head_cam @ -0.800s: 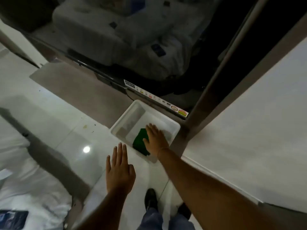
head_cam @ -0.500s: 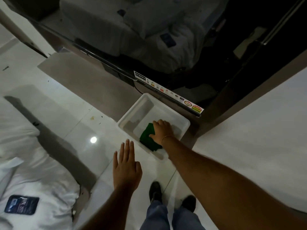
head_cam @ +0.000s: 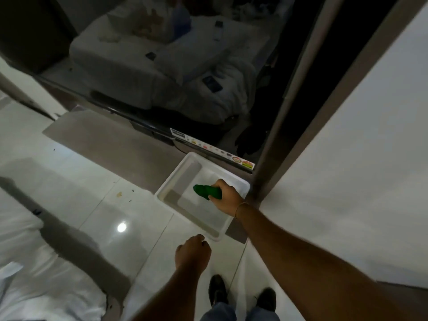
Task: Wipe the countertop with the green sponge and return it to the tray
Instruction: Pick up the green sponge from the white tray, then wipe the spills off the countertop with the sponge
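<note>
Green sponge (head_cam: 206, 191) first — it's folded over itself in your right hand (head_cam: 225, 198), the fingers curled tight around one end, the rest of it sticking out to the left as a soft, rounded roll. It hangs over the white tray (head_cam: 238, 181), above the tray's far right part; whether it touches the tray floor, you can't tell from here. The tray is a shallow rectangle of smooth plastic with rounded corners and a raised rim, sitting on the glossy pale floor (head_cam: 92, 193) right against a dark reflective panel (head_cam: 162, 77) with a strip of small stickers (head_cam: 215, 149) along its lower edge. Your left hand (head_cam: 193, 252) hovers just short of the tray's near corner — fingers curled into a loose fist, nothing in it. Below it, your two dark shoes (head_cam: 216, 289) stand on the tiles. A thin band (head_cam: 239, 208) circles your right wrist.
</note>
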